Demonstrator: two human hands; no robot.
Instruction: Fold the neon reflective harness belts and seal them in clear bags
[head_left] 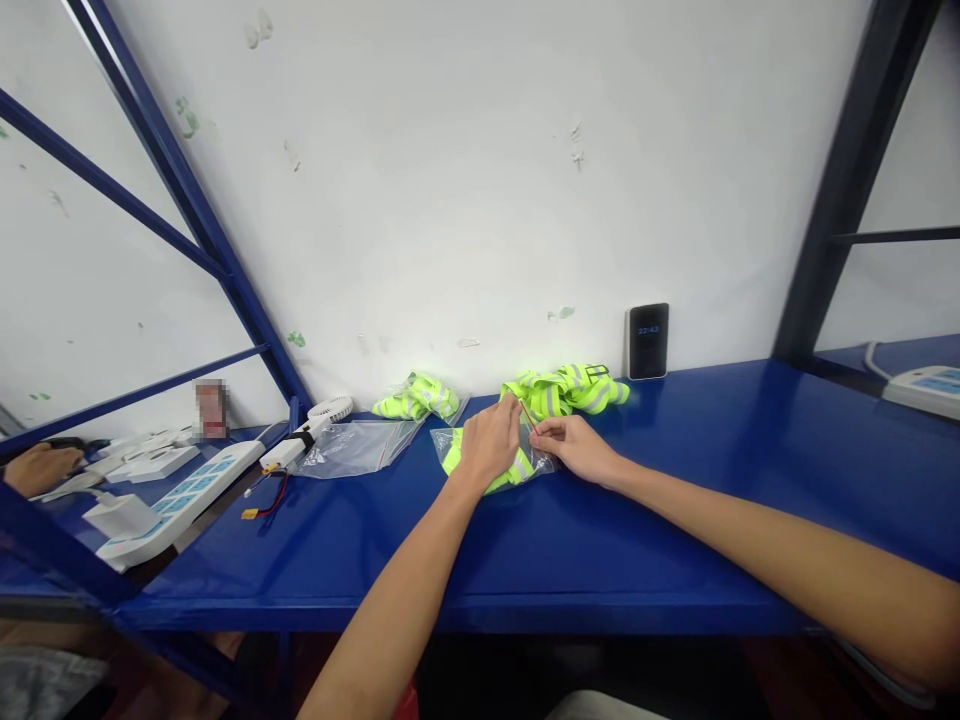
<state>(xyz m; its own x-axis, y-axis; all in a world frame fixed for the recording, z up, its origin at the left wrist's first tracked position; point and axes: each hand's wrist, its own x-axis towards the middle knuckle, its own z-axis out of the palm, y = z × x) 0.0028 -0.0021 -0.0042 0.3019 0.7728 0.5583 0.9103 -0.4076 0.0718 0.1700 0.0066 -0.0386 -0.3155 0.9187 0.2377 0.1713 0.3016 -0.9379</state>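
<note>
Both my hands meet over a clear zip bag [517,465] holding a neon yellow reflective band, lying on the blue shelf [675,500]. My left hand [489,440] pinches the bag's upper edge with closed fingers. My right hand [574,445] pinches the same edge from the right. Just behind them lies a loose pile of neon yellow bands [566,388]. Another bagged band [416,398] rests by the wall to the left.
Empty clear bags [356,447] lie left of my hands. A small white fan [307,432], a white power strip [180,500] and a wired plug [262,500] sit further left. A black device [648,341] leans on the wall. Another person's hand [37,468] shows at far left.
</note>
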